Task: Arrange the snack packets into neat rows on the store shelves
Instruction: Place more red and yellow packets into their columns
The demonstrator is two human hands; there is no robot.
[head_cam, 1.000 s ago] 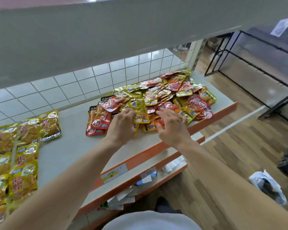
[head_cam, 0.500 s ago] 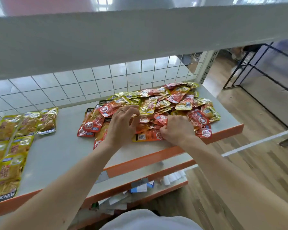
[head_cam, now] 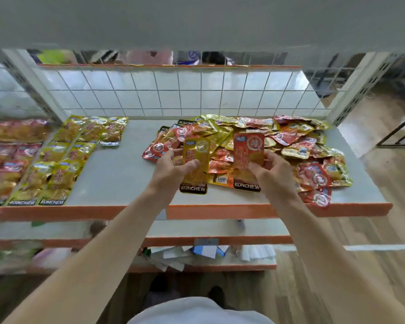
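Observation:
A loose heap of red and yellow snack packets [head_cam: 288, 146] lies on the right half of the grey shelf [head_cam: 117, 174]. My left hand [head_cam: 171, 171] grips a yellow packet [head_cam: 195, 160] upright, just above the heap's left front edge. My right hand [head_cam: 270, 174] grips a red-orange packet [head_cam: 248, 155] upright beside it. Yellow packets [head_cam: 63, 164] lie in neat rows on the shelf's left part, and red packets [head_cam: 12, 157] lie in rows further left.
A white wire grid [head_cam: 173, 94] backs the shelf, and an upper shelf [head_cam: 197, 22] overhangs it. The shelf's orange front edge [head_cam: 220, 210] runs below my hands. Lower shelves hold papers [head_cam: 206, 252]. Wooden floor and a black metal frame [head_cam: 398, 134] lie to the right.
Both hands have lifted out of the heap, each now holding one packet upright. The view has swung left and level, bringing the rows of packets into sight.

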